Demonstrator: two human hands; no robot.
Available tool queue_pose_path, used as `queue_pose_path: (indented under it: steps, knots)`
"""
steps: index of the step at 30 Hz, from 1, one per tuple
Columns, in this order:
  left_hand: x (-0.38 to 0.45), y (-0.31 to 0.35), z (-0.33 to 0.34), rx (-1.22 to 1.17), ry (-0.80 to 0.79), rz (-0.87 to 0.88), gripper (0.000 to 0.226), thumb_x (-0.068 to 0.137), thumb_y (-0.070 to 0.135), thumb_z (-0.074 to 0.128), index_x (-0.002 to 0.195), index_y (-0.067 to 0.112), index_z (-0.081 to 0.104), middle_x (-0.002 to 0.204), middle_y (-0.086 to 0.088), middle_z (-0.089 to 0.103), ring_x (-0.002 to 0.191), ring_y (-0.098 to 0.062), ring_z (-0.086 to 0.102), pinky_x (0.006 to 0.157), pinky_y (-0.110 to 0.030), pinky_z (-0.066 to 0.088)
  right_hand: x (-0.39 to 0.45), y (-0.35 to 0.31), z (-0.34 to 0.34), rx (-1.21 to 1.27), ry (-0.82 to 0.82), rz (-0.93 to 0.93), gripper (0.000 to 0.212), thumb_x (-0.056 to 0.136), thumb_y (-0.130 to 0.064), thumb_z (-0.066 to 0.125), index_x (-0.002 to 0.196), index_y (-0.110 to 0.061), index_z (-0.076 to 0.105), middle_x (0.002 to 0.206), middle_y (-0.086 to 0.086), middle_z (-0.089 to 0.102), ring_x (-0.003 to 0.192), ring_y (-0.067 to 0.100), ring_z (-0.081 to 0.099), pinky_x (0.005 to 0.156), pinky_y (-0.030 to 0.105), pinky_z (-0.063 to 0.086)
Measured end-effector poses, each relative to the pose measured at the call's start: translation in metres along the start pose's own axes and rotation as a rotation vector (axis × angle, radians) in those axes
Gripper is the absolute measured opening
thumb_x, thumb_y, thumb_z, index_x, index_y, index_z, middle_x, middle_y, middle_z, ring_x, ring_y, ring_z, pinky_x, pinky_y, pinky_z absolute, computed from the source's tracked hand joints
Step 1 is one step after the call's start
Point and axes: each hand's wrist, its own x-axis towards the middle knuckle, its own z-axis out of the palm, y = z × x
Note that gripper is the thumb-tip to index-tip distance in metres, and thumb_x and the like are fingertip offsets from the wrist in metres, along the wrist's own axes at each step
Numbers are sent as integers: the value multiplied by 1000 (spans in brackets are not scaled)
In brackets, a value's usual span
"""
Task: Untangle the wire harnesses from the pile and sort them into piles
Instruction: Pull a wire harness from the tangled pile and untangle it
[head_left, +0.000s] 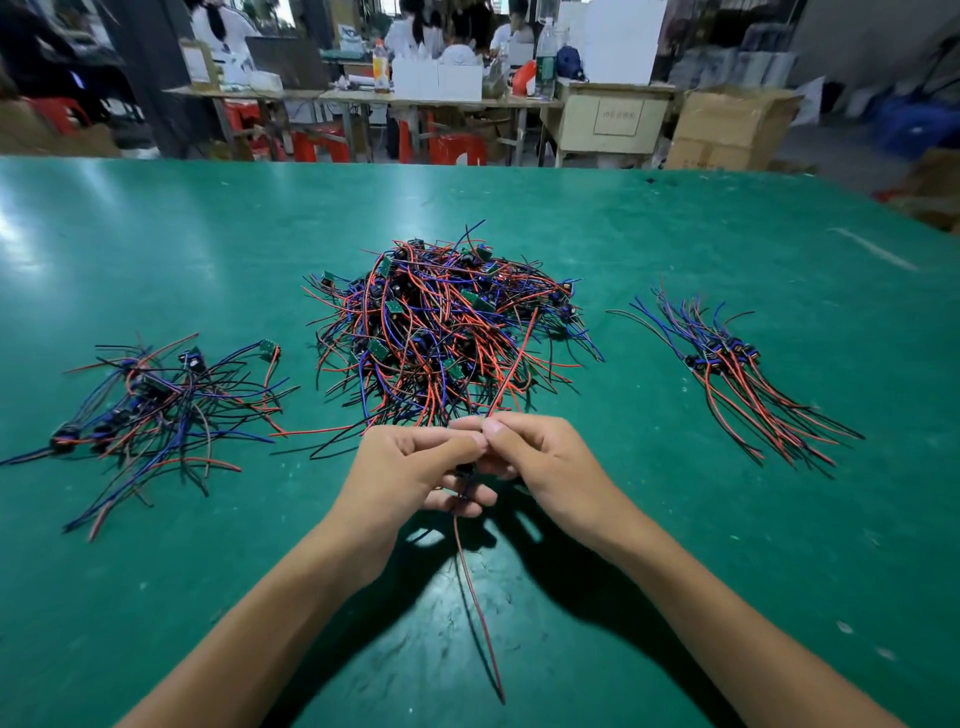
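Note:
A big tangled pile of red, blue and black wire harnesses with small green boards lies mid-table. A looser pile lies at the left. A tidier bundle lies at the right, its wires laid side by side. Just in front of the big pile, my left hand and my right hand meet and both pinch one harness. Its red and black wires hang down toward me, and another red wire runs up from my fingers toward the pile. The harness's connector is mostly hidden between my fingers.
The green table mat reaches to a far edge. Beyond it stand workbenches, red stools, cardboard boxes and several seated people.

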Motion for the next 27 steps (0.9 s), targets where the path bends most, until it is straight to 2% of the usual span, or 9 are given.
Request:
queue_pose_path:
  steps: [3, 6, 9, 12, 19, 23, 27]
  knots:
    - [0, -1, 1, 34, 33, 23, 19, 89, 7, 66, 80, 11, 83, 80, -16, 77, 59, -21, 71, 53, -25, 57, -3, -1, 12, 18, 43, 3, 35, 99, -33, 46, 106, -18, 77, 96, -5, 76, 91, 14, 68, 93, 44, 53]
    - [-1, -2, 5, 76, 43, 55, 20, 87, 5, 66, 73, 5, 81, 71, -17, 75, 57, -23, 71, 52, -26, 57, -3, 0, 21, 74, 131, 38, 35, 92, -33, 45, 89, -22, 77, 84, 0, 74, 76, 18, 65, 77, 46, 54]
    - [-2, -3, 8, 112, 49, 82, 21, 87, 4, 67, 72, -1, 79, 70, -21, 73, 58, -25, 71, 52, -29, 57, 1, -1, 26, 152, 197, 122, 33, 86, -36, 45, 78, -25, 75, 81, 0, 74, 69, 15, 63, 66, 38, 51]
    - [-4, -3, 10, 100, 9, 53, 16, 88, 5, 69, 77, 0, 80, 76, -20, 75, 57, -25, 71, 49, -27, 55, 3, -4, 22, 275, 247, 173, 31, 94, -25, 47, 77, -21, 74, 89, 0, 76, 63, 7, 62, 55, 24, 50]
    - [-10, -3, 13, 133, -136, -9, 10, 85, 9, 75, 79, 5, 82, 80, -18, 77, 54, -22, 69, 47, -25, 51, 11, -13, -4, 357, 445, 283, 32, 97, -13, 47, 79, -20, 71, 68, -10, 71, 59, 10, 45, 43, 18, 38]
    - [-10, -2, 13, 167, -171, -10, 10, 85, 10, 76, 79, 5, 82, 80, -18, 77, 54, -23, 69, 48, -25, 52, 11, -15, -10, 546, 437, 345, 27, 100, -16, 46, 86, -18, 69, 70, -8, 73, 59, 9, 47, 45, 18, 39]
    - [-10, 0, 10, 186, -205, -20, 9, 85, 8, 76, 79, 6, 82, 80, -17, 77, 52, -20, 68, 50, -24, 53, 9, -13, -17, 908, 234, 444, 27, 99, -22, 46, 77, -24, 62, 72, -7, 68, 54, 6, 53, 58, 26, 35]
